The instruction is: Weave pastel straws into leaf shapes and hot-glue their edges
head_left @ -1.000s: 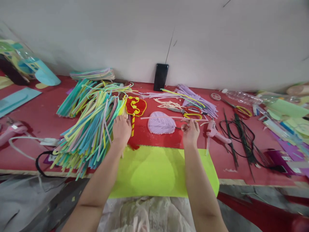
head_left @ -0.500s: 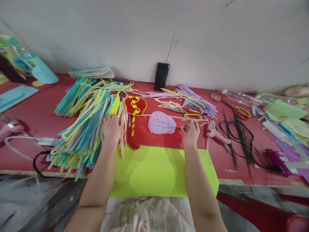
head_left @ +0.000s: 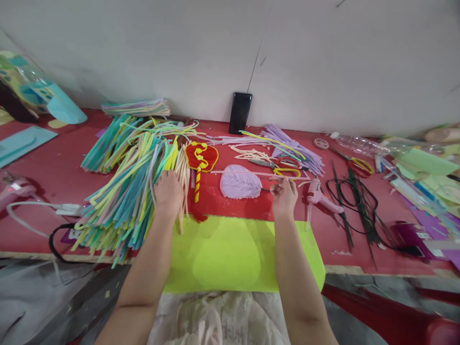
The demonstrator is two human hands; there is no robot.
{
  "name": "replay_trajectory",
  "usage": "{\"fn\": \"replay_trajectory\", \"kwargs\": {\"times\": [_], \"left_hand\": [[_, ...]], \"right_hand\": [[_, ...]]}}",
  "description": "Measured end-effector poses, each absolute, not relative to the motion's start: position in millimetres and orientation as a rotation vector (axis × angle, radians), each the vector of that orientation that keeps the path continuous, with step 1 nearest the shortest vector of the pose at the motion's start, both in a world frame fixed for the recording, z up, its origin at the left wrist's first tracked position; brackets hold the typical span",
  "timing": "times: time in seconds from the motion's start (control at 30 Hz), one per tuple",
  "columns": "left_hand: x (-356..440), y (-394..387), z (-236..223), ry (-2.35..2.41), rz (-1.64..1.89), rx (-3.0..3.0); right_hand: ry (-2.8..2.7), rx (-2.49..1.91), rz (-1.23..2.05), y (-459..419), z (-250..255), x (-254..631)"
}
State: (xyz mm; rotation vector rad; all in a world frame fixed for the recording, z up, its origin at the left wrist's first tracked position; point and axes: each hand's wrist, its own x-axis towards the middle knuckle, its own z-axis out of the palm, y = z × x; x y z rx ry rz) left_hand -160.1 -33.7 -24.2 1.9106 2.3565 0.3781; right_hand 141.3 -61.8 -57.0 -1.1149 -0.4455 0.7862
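My left hand (head_left: 168,191) lies knuckles-up on the right edge of a big pile of pastel pipe cleaners (head_left: 125,191), its fingers curled among the strands beside a cream bundle (head_left: 184,175). My right hand (head_left: 284,195) rests on the red table (head_left: 53,182), fingers pinched round a small ring-like thing at the stem end of a lilac leaf shape (head_left: 240,182). A red and yellow pipe-cleaner ornament (head_left: 201,158) lies between the hands. A lime green sheet (head_left: 233,254) lies in front of me at the table's edge.
A pink glue gun (head_left: 318,194) lies right of my right hand, then black wires (head_left: 355,201). Scissors (head_left: 278,165), lilac strands (head_left: 294,148) and a black phone (head_left: 240,113) against the wall lie behind. Paper sheets (head_left: 424,167) crowd the right; a cable (head_left: 43,208) runs at left.
My left hand slid left from the ornament's stem onto the pile, then back a little to the right by the cream bundle. The right hand has stayed in place.
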Motion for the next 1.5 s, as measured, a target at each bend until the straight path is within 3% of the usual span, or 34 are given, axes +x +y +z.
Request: {"fn": "replay_trajectory", "kwargs": {"times": [0.2, 0.8, 1.5], "left_hand": [[-141, -37, -20, 2.311, 0.549, 2.117], [-119, -29, -37, 2.234, 0.094, 2.061], [-134, -28, -39, 2.423, 0.211, 1.962]], "right_hand": [[-0.430, -1.098, 0.801, -61, -58, 143], [-0.417, -1.077, 0.858, -66, -50, 140], [-0.396, -1.049, 0.879, -64, -52, 143]]}}
